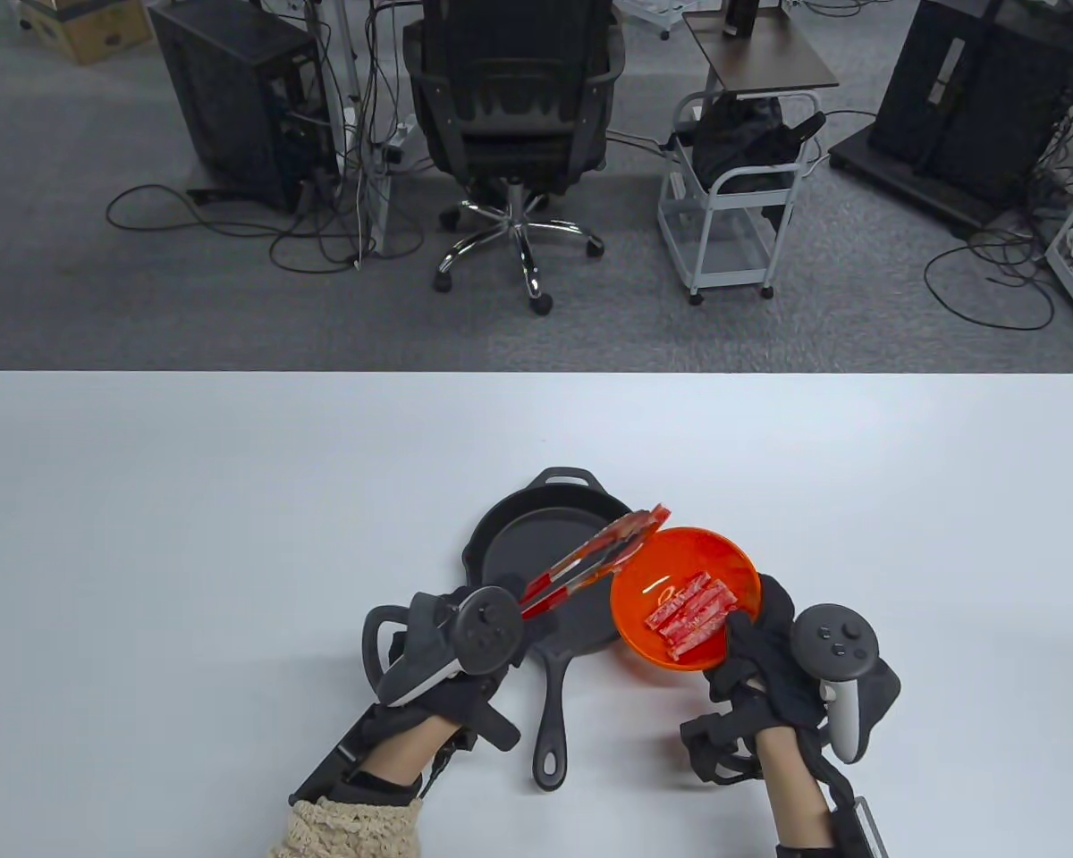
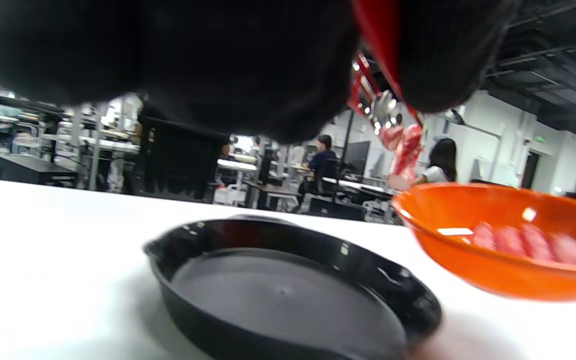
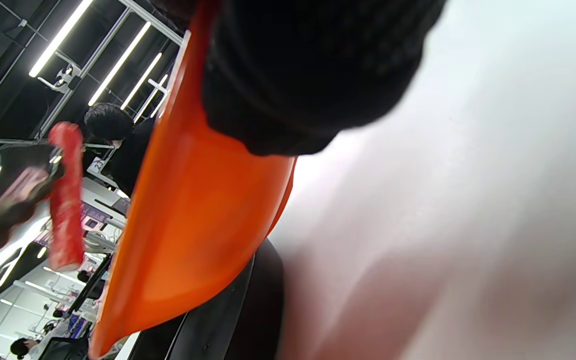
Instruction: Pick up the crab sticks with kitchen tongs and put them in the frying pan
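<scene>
Gripping the orange bowl (image 1: 687, 594) by its near right rim, the right hand (image 1: 773, 666) has its gloved fingers (image 3: 308, 75) curled over the edge; several crab sticks (image 1: 690, 614) lie inside, just left of those fingers. The left hand (image 1: 452, 657) squeezes red kitchen tongs (image 1: 590, 563), whose tips reach away from its fingers and pinch one crab stick (image 1: 646, 520) in the air above the black frying pan (image 1: 545, 572) and the bowl's far rim.

Office chair (image 1: 519, 134), white cart (image 1: 738, 192) behind table (image 1: 232, 500).
</scene>
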Motion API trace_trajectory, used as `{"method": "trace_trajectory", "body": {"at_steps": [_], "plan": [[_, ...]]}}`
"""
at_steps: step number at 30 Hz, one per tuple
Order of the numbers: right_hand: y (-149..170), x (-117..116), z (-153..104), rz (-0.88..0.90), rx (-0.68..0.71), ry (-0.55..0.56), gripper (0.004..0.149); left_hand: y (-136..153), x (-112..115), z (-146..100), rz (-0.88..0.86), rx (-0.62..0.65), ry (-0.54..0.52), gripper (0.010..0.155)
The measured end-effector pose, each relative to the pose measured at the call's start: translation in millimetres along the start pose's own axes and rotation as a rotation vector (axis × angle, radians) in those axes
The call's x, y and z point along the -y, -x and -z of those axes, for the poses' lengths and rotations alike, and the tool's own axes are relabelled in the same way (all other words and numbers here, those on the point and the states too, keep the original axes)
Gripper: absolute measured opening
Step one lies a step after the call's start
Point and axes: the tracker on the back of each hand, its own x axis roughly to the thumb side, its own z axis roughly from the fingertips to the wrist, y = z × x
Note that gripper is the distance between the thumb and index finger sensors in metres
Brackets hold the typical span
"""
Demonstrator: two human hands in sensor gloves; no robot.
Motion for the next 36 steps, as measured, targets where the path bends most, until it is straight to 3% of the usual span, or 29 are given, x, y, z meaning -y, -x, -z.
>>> {"method": "trace_trajectory", "body": {"at_steps": [4,10,20,36], "plan": [[1.9,1.0,0.7,0.004,-0.007,0.007,0.062,25.2,3.7,8.2,0.032,-0.091,0.004,0.07],[1.6,1.0,0.1,0.001,-0.011,0.003,0.062,46.9,34.6,17.8,0.164,-0.2,0.067,0.07],[2.5,-0.2,0.7,-0.004,-0.016,-0.007,0.062,39.7,59.8,23.7,0.316,-0.219,0.092,0.071],[2.4,-2.6,0.6,-0.01,-0.011,-0.013,0.061,40.2,62.0,24.0,0.313,-0.25,0.14,0.072]]}}
